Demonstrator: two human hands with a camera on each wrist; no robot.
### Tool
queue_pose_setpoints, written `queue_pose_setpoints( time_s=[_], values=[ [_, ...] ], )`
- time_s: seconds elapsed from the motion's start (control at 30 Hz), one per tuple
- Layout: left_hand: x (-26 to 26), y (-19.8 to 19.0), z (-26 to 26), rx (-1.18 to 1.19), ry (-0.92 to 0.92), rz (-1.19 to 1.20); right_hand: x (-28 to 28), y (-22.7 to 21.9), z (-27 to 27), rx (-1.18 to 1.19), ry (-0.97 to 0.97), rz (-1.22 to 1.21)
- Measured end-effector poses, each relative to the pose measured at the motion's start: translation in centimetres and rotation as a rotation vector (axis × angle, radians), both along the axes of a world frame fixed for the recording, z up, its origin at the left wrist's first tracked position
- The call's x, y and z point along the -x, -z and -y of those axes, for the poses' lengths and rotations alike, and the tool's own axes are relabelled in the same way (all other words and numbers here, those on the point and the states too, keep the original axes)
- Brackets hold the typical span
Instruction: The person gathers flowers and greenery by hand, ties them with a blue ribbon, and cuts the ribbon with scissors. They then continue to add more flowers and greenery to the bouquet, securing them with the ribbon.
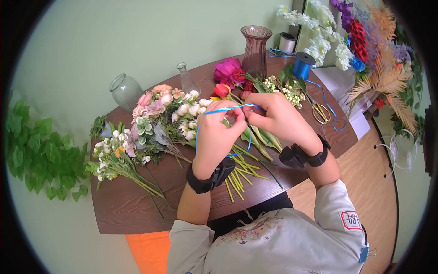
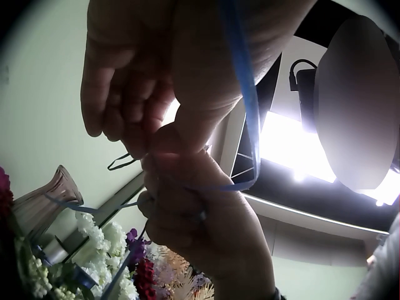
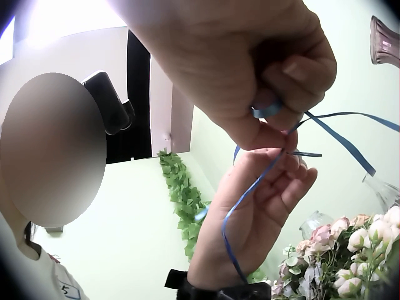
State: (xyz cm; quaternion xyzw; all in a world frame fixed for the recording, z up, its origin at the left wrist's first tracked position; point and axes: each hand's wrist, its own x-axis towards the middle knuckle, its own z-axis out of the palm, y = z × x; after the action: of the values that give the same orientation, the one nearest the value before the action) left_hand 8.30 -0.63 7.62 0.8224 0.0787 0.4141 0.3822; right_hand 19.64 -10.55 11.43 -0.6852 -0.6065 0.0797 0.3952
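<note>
Thumb and forefinger of my left hand [image 1: 218,132] pinch a thin blue ribbon [image 1: 223,110], which also runs across the back of that hand and hangs down past the wrist. My right hand [image 1: 278,116] grips the same ribbon, its fingers curled, with a turn of ribbon [image 3: 267,112] round one finger in the right wrist view. The fingertips of both hands meet where the strands cross. Below them on the table lie green stems [image 1: 239,176] and a red tulip [image 1: 222,90], partly covered by the hands.
Bunches of white [image 1: 119,137] and pink flowers [image 1: 159,98] lie left on the wooden table [image 1: 132,208]. Behind stand glass vases [image 1: 125,91] and a purple ribbed vase [image 1: 256,48]. A blue ribbon spool [image 1: 303,66] and gold-handled scissors [image 1: 321,114] are at the right.
</note>
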Motion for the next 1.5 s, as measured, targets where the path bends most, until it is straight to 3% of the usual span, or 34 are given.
queue_pose_setpoints(
  time_s=[0.07, 0.1, 0.17, 0.2, 0.27, 0.47, 0.67, 0.77, 0.8, 0.87, 0.93, 1.0, 1.2, 1.27, 1.37, 1.5],
  values=[
    [-0.1, 0.2, 0.1, 0.395, 0.113, 0.020, 0.0, -0.1, 0.1, 0.027, 0.020, 0.013],
    [-0.1, 0.3, 0.0, 0.393, 0.105, 0.024, 0.1, -0.2, 0.1, 0.054, 0.049, 0.023],
    [-0.2, 0.4, -0.3, -0.023, -0.001, 0.021, 0.2, 0.0, 0.1, 0.018, 0.043, 0.106],
    [-0.2, 0.3, -0.3, -0.024, 0.000, 0.022, 0.2, 0.2, 0.1, -0.015, 0.046, 0.184],
    [-0.2, 0.2, -0.3, -0.355, -0.055, 0.014, 0.1, 0.9, 0.0, -0.039, 0.054, 0.265],
    [-0.2, 0.2, 0.1, -0.366, -0.049, -0.004, -0.1, 0.9, 0.3, 0.016, 0.049, 0.346],
    [-0.6, 0.0, 0.1, -0.262, -0.090, 0.190, -0.4, 0.4, 0.2, -0.006, -0.008, 0.042],
    [-0.4, 0.2, 0.2, -0.108, -0.053, 0.047, -0.4, 0.4, 0.2, -0.013, 0.008, 0.038],
    [-0.4, 0.2, 0.2, -0.108, -0.059, 0.047, -0.4, 0.7, 0.2, -0.027, 0.018, 0.121],
    [-0.4, 0.1, 0.1, -0.330, -0.060, -0.031, -0.4, 0.8, 0.2, -0.040, 0.013, 0.208],
    [-0.5, 0.4, 0.3, -0.339, -0.095, -0.046, -0.5, 0.9, 0.2, 0.020, 0.014, 0.325],
    [-0.5, 0.8, 0.1, -0.346, -0.011, -0.001, -0.5, 0.7, 0.4, 0.084, 0.013, 0.342],
    [-1.3, 1.2, -0.3, -0.217, -0.034, 0.254, -0.7, 0.9, 0.3, 0.086, 0.032, 0.000],
    [-1.2, 1.0, 0.0, -0.106, -0.074, 0.380, -0.3, 0.9, 0.2, 0.044, 0.023, -0.258],
    [-1.0, 0.7, -0.1, -0.014, -0.062, 0.435, 0.4, 0.8, -0.1, -0.047, 0.020, -0.288],
    [-1.1, 2.1, -0.2, -0.219, -0.121, 0.201, 0.7, 0.2, 0.1, 0.115, 0.084, 0.033]
  ],
)
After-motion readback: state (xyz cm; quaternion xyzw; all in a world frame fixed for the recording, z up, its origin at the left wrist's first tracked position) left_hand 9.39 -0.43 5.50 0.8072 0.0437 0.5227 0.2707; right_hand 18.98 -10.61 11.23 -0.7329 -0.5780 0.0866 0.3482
